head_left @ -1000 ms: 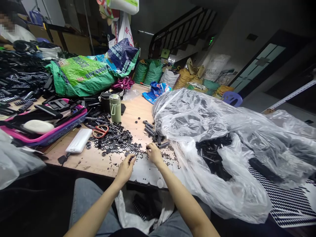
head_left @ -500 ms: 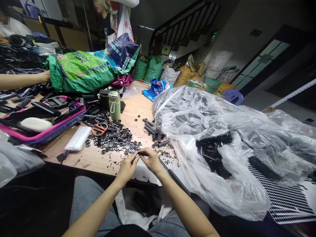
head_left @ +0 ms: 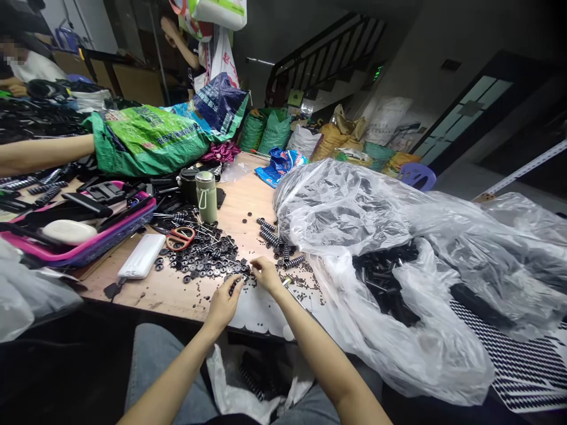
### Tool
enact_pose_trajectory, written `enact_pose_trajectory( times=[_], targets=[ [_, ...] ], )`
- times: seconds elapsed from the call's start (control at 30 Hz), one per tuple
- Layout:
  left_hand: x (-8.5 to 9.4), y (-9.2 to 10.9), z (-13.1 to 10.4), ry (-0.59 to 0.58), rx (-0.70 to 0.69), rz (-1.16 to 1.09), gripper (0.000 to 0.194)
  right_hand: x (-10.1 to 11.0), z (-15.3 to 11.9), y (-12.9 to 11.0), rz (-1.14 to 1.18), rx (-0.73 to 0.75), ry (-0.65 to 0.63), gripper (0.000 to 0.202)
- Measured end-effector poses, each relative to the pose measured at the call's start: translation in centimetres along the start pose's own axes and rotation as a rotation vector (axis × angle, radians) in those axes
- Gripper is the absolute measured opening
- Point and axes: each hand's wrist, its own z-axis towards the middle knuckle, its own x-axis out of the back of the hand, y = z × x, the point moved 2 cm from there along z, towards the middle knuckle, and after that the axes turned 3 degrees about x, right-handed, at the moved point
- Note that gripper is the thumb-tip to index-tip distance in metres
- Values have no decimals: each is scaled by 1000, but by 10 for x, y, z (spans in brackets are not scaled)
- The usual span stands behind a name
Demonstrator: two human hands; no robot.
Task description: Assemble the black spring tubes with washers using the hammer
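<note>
My left hand [head_left: 225, 300] is closed around a small dark ribbed piece [head_left: 234, 286] near the table's front edge. Just right of it, my right hand [head_left: 266, 275] reaches over the scattered parts with its fingers bent together; anything between its fingertips is too small to make out. Black round discs [head_left: 208, 268] lie in a loose pile beyond my hands. Black-and-white ribbed cylinders [head_left: 270, 233] sit behind my right hand, with tiny dark bits [head_left: 301, 280] strewn beside them. Orange-handled scissors [head_left: 180, 238] rest on the pile's left side.
A green bottle [head_left: 206, 198], a white power bank [head_left: 142, 255] and a pink basket [head_left: 84, 251] stand to the left. A clear plastic bag [head_left: 345, 206] of black parts covers the right. Another person's arm [head_left: 48, 154] reaches to a green sack [head_left: 150, 139].
My hands have moved apart. The right one has shifted up over the parts, while the left keeps the ribbed piece. At the back, a person's arm is now raised.
</note>
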Motion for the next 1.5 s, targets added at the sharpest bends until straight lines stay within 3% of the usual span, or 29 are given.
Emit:
enact_pose_trajectory(
  times=[0.2,0.43,0.63,0.83,0.93,1.07,1.27,1.5],
  targets=[
    [-5,-10,0,-13,41,44,37,-3,-9,-4,17,-23,7,27],
    [-2,-19,-2,-16,43,63,40,-12,-7,-12,168,-55,-24,20],
    [3,-19,-1,52,44,45,41,-6,-34,-13,242,-132,-78,24],
    [10,-20,-3,83,63,56,38,5,-61,-12,124,-165,15,13],
    [6,-19,-7,37,43,78,37,5,-66,-10,258,-213,23,9],
    [-8,-15,-12,-106,-33,128,38,0,-65,-12,457,-305,23,26],
    [-19,-12,-15,-100,-81,161,38,1,-62,-23,843,-403,66,37],
    [-16,-9,-17,-92,-92,134,37,13,-65,-26,721,-370,90,29]
  ],
)
